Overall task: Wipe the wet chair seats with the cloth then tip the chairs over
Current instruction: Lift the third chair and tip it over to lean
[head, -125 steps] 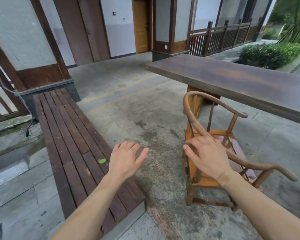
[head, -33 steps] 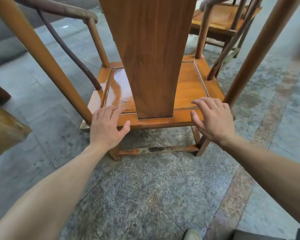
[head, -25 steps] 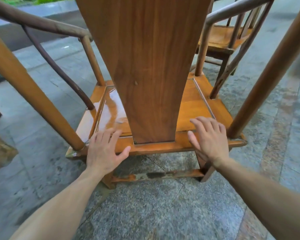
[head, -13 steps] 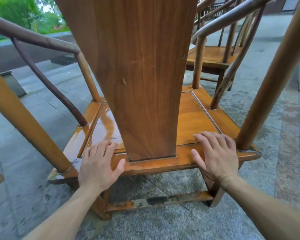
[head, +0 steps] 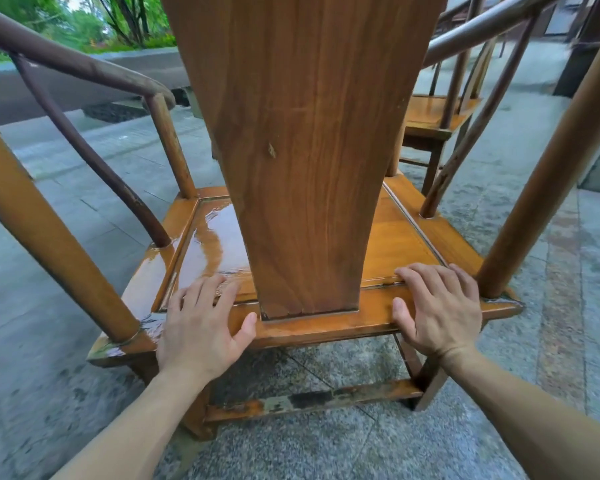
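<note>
A: Left side? Left hand (head: 201, 327), fingers spread, lay flat on rear rail of chair seat (head: 208, 244); wet sheen there.
B: Middle: back splat (head: 302, 150), upright between both hands.
A: Right hand (head: 437, 313) likewise spread, flat on rail.
B: Second chair (head: 430, 116) beyond, upright on stone floor (head: 291, 445).
</note>
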